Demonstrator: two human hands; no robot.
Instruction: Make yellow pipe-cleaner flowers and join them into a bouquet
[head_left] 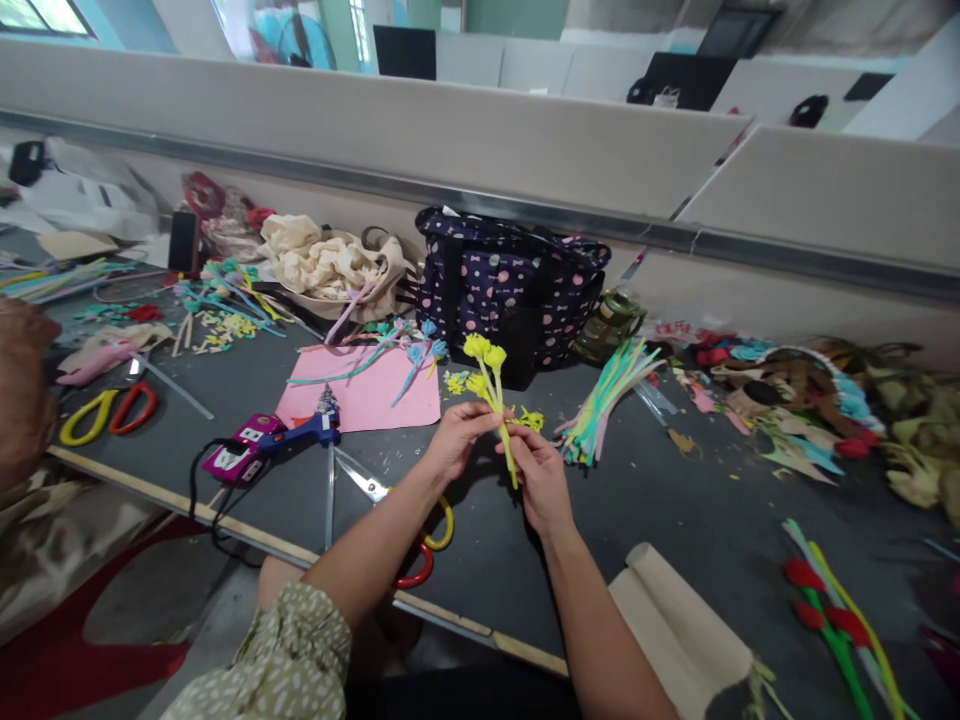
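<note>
Between both hands, above the dark table, stands a small bunch of yellow craft flowers (491,372), blossoms up and stems pointing down. My left hand (466,438) pinches the stems from the left, just below the blossoms. Lower on the stems, my right hand (536,468) closes on them from the right side. Loose yellow petal pieces (529,420) lie on the table right behind my fingers. Under my left forearm rests a pair of scissors (441,525) with red and yellow handles, partly covered by the arm.
A blue glue gun (304,432) lies on the left beside a pink sheet (360,400). Behind my hands stands a dark patterned bag (510,285). Pastel stems (611,400) lie to the right, near a beige cloth (679,620). Another person's arm (26,390) shows at far left.
</note>
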